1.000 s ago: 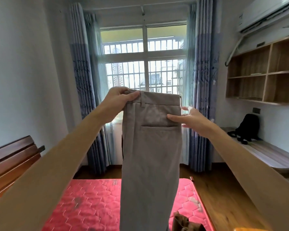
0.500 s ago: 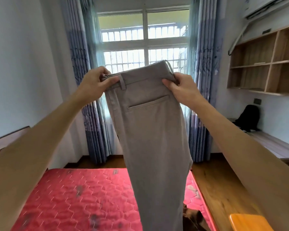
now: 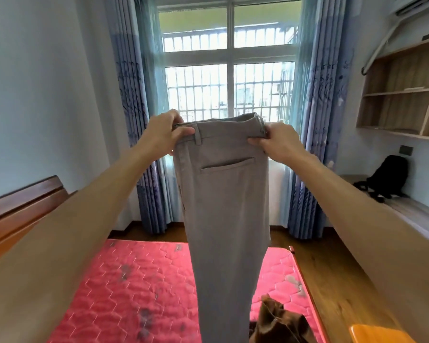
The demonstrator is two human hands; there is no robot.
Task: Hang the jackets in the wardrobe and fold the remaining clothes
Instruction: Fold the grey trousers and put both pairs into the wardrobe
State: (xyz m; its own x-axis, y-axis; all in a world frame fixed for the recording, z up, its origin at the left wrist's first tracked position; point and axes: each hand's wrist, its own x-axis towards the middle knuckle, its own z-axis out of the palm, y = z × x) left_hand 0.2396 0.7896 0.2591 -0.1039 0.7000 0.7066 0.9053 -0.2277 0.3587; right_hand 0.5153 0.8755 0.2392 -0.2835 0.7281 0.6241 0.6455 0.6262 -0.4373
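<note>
**Grey trousers, held up for folding**

Item: trousers (image 3: pixel 223 206), centre of frame, hanging full length above the bed (image 3: pixel 104 280), back pocket facing the camera.
Left hand (image 3: pixel 162 134): fingers curled, pinching the waistband's left corner.
Right hand (image 3: pixel 279 142): curled likewise, gripping the right corner.
Handling: keep the waistband taut and level, let the legs hang with seams matched, then lower flat onto the bed before folding.
Also: brown garment (image 3: pixel 280 323), lower right, unfolded.

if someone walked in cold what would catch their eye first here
The grey trousers held up mid-frame, the left hand and right hand gripping the waistband's two ends. Below lies the bright pink mattress, with a brown garment crumpled at its near right corner. A barred window glows behind.
</note>
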